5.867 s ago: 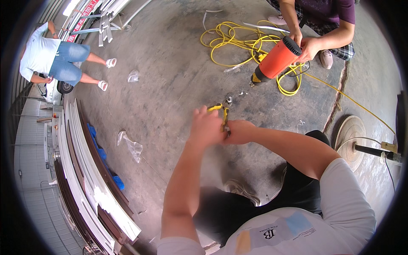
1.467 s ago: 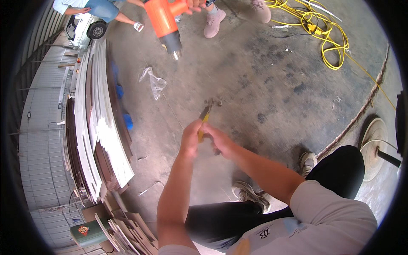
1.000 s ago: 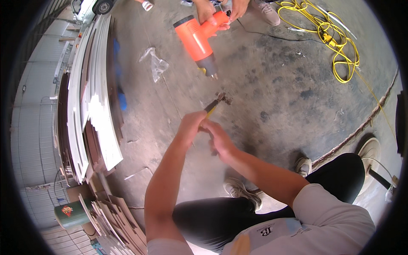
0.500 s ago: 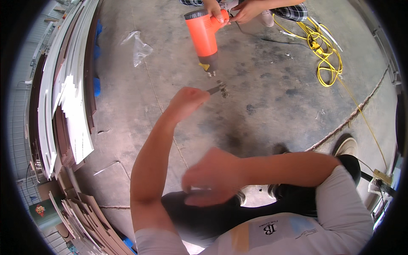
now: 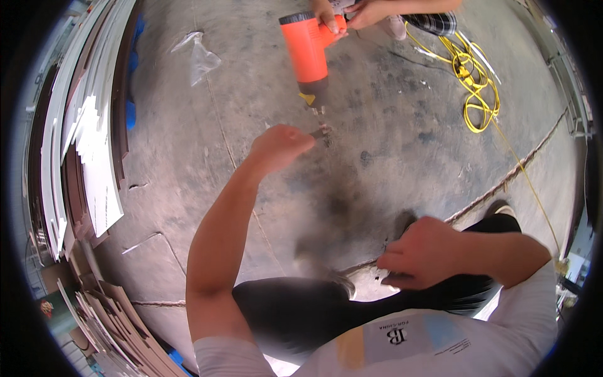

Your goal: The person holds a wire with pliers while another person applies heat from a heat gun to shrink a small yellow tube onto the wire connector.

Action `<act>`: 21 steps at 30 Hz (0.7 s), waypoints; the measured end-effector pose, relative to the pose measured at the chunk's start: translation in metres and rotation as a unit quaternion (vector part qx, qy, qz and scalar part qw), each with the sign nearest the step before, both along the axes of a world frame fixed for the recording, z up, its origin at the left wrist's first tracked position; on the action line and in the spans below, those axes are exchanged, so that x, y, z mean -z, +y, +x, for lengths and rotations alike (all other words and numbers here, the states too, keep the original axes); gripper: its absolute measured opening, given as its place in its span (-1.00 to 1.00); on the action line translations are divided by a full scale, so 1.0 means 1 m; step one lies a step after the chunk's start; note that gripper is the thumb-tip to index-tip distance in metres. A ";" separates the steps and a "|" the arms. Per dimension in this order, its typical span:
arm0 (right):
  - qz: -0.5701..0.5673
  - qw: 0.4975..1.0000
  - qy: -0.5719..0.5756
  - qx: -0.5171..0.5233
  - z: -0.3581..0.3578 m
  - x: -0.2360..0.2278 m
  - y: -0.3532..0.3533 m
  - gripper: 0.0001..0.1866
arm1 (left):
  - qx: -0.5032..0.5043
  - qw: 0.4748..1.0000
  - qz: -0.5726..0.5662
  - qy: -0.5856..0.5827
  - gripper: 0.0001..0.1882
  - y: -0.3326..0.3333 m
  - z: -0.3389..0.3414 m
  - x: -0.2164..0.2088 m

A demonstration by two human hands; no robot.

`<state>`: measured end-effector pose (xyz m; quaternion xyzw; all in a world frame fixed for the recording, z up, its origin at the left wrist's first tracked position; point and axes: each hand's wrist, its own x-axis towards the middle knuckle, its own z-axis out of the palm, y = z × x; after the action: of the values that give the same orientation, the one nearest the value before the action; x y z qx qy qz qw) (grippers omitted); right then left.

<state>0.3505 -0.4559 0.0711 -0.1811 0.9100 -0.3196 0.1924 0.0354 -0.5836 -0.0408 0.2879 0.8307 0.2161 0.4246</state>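
Observation:
My left hand [image 5: 282, 146] is closed in a fist with the arm stretched forward. From it sticks out a short, flat grey strip [image 5: 321, 132], its kind unclear because the fist covers most of it. Just above the strip's end points the nozzle of an orange heat gun [image 5: 306, 53], with a dark tip and a yellow tab. A co-worker's hand [image 5: 329, 17] grips the gun's handle. Over my right knee, my right hand [image 5: 427, 252] is loosely bent, fingers and thumb apart, with nothing visible in it.
Stacked white and brown panels [image 5: 100, 163] stand along the left, with more brown boards [image 5: 119, 317] nearer. A clear plastic bag [image 5: 202, 60] lies on the concrete floor [image 5: 402, 163]. A coiled yellow cord [image 5: 480, 103] lies at the far right, and a floor joint [image 5: 521, 166] runs past my foot.
My right hand has swung from in front of my body to the right, over my right knee. The heat gun's nozzle is now closer to the strip in my left hand.

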 end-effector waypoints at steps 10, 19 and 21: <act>-0.045 0.995 -0.085 0.024 -0.008 0.004 0.017 -0.66 | 0.053 0.993 -0.058 0.084 -0.57 0.003 0.005 -0.005; -0.083 0.985 -0.142 0.055 -0.012 0.004 0.025 -0.66 | 0.071 0.989 -0.066 0.109 -0.58 0.004 0.013 -0.009; -0.084 0.985 -0.138 0.058 -0.012 0.004 0.026 -0.66 | 0.076 0.989 -0.062 0.112 -0.58 0.003 0.013 -0.008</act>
<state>0.3386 -0.4303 0.0667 -0.0975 0.8539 -0.4272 0.2809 0.0484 -0.5808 -0.0325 0.3452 0.8606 0.0977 0.3614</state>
